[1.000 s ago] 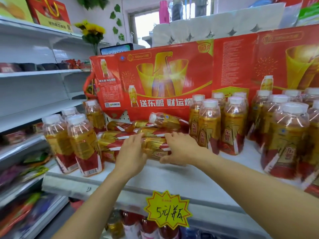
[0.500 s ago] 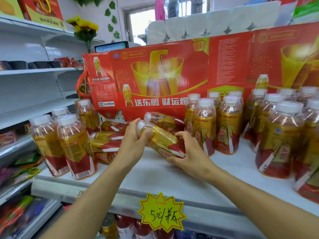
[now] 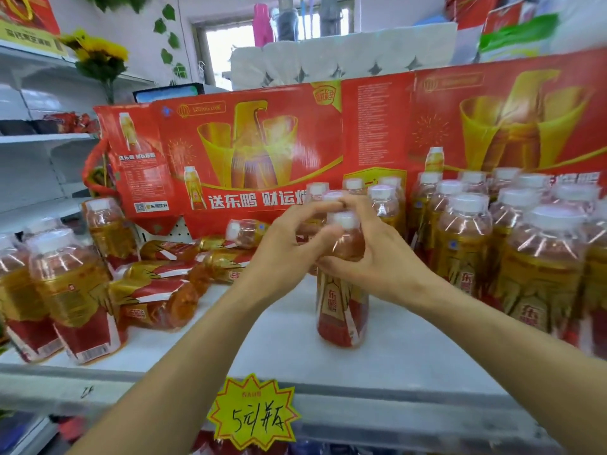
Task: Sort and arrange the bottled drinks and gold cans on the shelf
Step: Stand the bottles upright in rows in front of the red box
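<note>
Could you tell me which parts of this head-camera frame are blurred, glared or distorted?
In the head view, motion blur smears the upright bottles on the right and the fingertips of both hands, left hand and right hand. Bright highlights streak the bottle shoulders, and the window is blown out. Wide-angle distortion bows the red cartons and the shelf edge.

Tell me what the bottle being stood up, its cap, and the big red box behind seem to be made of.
Bottle: apparently clear glossy plastic, since amber drink shows through and light glints on its shoulder; a printed red-and-gold film sleeve wraps it. Cap: white, matte, probably plastic. Red box: likely printed cardboard with a glossy coating, judging by its flat panels, folded corner and sheen. Both hands, left hand and right hand, hold the bottle's neck.
</note>
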### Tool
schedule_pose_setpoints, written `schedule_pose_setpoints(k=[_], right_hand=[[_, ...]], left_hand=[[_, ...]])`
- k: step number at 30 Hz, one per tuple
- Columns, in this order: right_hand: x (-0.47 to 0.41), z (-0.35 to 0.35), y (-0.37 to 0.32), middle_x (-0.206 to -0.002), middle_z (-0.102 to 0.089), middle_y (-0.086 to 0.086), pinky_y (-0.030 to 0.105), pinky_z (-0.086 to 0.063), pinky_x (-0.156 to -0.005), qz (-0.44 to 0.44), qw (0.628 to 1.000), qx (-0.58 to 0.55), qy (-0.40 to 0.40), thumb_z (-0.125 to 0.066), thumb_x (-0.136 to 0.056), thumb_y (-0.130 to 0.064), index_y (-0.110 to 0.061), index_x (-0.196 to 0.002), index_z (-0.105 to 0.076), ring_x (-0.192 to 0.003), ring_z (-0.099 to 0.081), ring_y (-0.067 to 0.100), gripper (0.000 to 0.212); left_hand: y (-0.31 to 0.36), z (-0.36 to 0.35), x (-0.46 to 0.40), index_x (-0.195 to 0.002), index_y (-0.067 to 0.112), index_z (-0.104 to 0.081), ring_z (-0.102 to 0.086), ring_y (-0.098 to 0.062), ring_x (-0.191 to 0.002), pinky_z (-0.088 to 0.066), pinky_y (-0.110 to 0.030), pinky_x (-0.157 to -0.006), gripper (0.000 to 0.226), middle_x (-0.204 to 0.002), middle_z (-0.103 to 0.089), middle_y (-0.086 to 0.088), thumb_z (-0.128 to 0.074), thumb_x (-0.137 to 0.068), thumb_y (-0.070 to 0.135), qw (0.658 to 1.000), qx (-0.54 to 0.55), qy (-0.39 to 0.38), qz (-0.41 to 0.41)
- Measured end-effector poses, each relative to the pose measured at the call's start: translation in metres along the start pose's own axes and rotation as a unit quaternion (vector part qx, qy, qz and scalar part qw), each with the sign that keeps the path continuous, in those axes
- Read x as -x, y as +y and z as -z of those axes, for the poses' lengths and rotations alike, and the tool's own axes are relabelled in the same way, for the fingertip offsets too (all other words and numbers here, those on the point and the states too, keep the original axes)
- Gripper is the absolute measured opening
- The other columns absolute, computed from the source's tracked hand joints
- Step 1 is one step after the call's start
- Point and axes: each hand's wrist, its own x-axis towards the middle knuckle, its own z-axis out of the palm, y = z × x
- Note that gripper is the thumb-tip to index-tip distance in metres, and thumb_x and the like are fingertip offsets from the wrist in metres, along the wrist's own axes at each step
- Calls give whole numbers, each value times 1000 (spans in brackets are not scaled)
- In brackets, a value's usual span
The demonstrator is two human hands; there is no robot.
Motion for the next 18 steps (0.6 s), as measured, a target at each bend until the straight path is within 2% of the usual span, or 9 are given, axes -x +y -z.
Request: schedule_pose_setpoints(k=[4,8,10,12,15,18], right_hand=[[0,18,8,-117,-59,-10,44,-55,-85,-28,997,67,-10,-73,-70,-47,-43,-128,-29,-98,-63,14,73],[-8,31,13,-126,-54,-4,44,-53,-87,-37,987,155,-8,-77,-71,-46,-36,-127,-30,-105,-56,16,74],[-13,35,13,-131,-50,-1,42,-50,-91,-48,978,201,-11,-78,-71,-45,-32,-131,-31,-113,-51,17,77],[-18,39,11,-129,-46,2,41,-49,-90,-56,964,260,-18,-78,-71,-45,-28,-131,-32,-114,-47,18,77],[-28,44,2,-123,-46,2,40,-49,-85,-50,942,329,-31,-70,-79,-48,-23,-126,-39,-108,-47,19,61],[-39,50,-9,-119,-52,1,40,-49,-82,-61,934,346,-66,-64,-86,-46,-22,-118,-43,-99,-53,20,45]], left_hand=[[-34,30,-5,-133,32,-53,-56,-8,-114,-50,-39,-98,40,-129,-56,8,-60,-94,33,989,-108,73,68],[-78,65,-24,-146,22,-36,-43,-26,-129,-39,-48,-108,63,-143,-38,-8,-63,-91,36,952,-201,126,195],[-96,77,-37,-149,19,-29,-42,-32,-130,-38,-48,-108,71,-145,-34,-13,-64,-91,37,937,-218,118,247],[-113,85,-52,-149,15,-31,-46,-32,-128,-39,-46,-106,71,-144,-43,-12,-65,-90,37,936,-206,102,268],[-128,92,-66,-143,11,-43,-53,-27,-121,-43,-43,-103,63,-137,-55,-9,-68,-89,35,943,-180,72,270],[-133,98,-78,-141,9,-45,-57,-27,-113,-45,-44,-101,60,-132,-57,-11,-70,-88,24,946,-145,49,284]])
